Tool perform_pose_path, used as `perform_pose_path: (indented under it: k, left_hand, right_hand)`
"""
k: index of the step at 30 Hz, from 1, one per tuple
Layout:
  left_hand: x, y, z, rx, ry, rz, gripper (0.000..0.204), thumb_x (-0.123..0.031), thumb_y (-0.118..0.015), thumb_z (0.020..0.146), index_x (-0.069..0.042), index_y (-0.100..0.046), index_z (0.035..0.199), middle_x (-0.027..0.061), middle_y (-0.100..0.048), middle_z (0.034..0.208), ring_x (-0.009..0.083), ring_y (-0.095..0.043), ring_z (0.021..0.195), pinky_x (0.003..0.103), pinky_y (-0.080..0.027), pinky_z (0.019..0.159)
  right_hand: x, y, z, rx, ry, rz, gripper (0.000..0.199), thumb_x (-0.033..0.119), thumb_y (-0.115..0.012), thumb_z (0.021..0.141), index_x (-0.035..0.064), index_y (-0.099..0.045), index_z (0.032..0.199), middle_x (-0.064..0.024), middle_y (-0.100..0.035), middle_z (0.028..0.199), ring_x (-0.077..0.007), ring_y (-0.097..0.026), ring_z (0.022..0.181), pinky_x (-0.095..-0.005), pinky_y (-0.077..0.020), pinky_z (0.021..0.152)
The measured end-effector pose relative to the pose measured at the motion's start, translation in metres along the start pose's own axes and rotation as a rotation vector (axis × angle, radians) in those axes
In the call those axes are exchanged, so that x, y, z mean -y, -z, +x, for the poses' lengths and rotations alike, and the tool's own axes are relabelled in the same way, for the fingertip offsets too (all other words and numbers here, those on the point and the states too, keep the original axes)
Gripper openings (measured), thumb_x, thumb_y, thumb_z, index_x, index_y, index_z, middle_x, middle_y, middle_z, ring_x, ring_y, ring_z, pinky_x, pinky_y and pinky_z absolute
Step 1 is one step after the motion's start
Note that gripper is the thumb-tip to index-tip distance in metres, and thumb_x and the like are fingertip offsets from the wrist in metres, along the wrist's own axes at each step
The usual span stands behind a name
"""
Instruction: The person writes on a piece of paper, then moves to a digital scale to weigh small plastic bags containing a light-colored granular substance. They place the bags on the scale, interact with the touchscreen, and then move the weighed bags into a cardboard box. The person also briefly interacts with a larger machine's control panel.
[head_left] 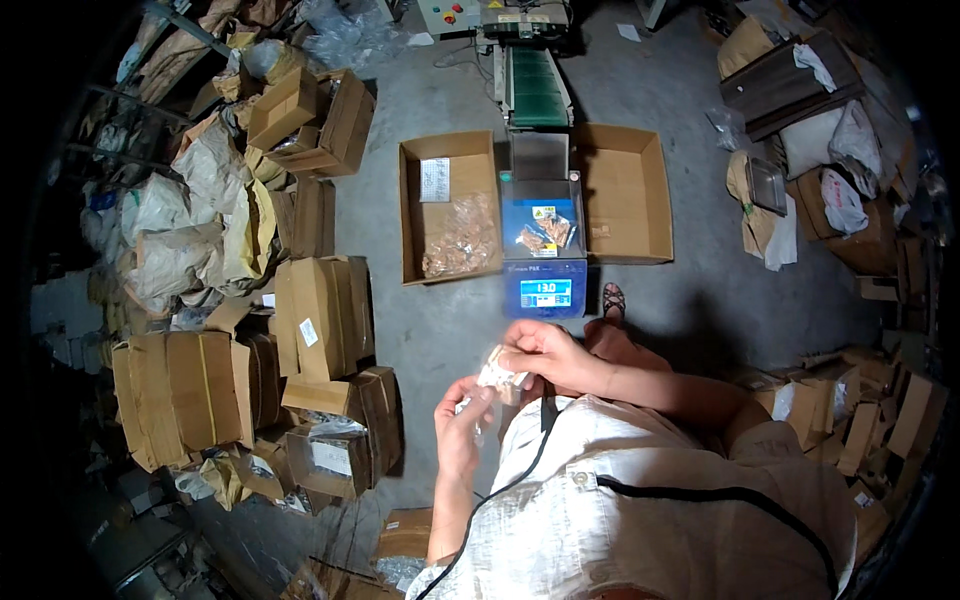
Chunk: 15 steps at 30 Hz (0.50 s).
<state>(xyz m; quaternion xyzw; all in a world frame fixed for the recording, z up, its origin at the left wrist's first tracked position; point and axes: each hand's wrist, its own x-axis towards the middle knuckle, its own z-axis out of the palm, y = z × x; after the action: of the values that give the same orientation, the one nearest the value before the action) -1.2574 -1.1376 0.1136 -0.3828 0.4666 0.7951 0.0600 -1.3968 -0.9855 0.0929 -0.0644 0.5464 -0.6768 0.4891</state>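
Observation:
In front of my body, both hands are closed on a small clear plastic bag (503, 368) with pale and copper-coloured bits. My right hand (537, 347) pinches its upper part. My left hand (465, 408) grips the lower, loose end of the film. What exactly lies inside is too small to tell. Just beyond my hands stands a blue digital scale (517, 300) with a lit display. On its platform rests a clear packet (545, 235) of copper-coloured pieces. To its left, an open cardboard box (408, 215) holds several similar clear packets (462, 238).
Right of the scale is another open cardboard box (630, 195) with a small item inside. A green conveyor belt (538, 85) ends behind the scale. Stacked cartons (180, 400) and white sacks (175, 260) line the left; more cartons (850, 420) lie at right.

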Motion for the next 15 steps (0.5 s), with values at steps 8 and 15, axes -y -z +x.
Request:
perform_pose_path:
  k: [8, 15]
  left_hand:
    - [0.003, -0.020, -0.008, -0.135, 0.000, -0.123, 0.016, -0.014, -0.072, 0.088, -0.007, -0.067, 0.102, -0.0031, -0.066, 0.084, 0.0051, -0.054, 0.064, 0.020, -0.038, 0.055]
    - [-0.012, -0.010, -0.007, -0.070, -0.078, -0.018, 0.017, -0.010, -0.076, 0.083, -0.005, -0.072, 0.099, -0.0026, -0.067, 0.082, 0.0038, -0.052, 0.065, 0.020, -0.039, 0.058]
  right_hand:
    - [-0.033, 0.009, 0.014, 0.123, 0.106, -0.443, 0.017, 0.003, -0.065, 0.094, 0.0018, -0.051, 0.105, -0.0046, -0.066, 0.093, -0.0085, -0.062, 0.087, -0.0238, -0.0497, 0.074]
    - [-0.018, 0.017, 0.011, 0.188, 0.122, -0.488, 0.043, 0.039, -0.076, 0.084, 0.0048, -0.062, 0.104, -0.0111, -0.065, 0.091, -0.0205, -0.061, 0.081, -0.0356, -0.0491, 0.067]
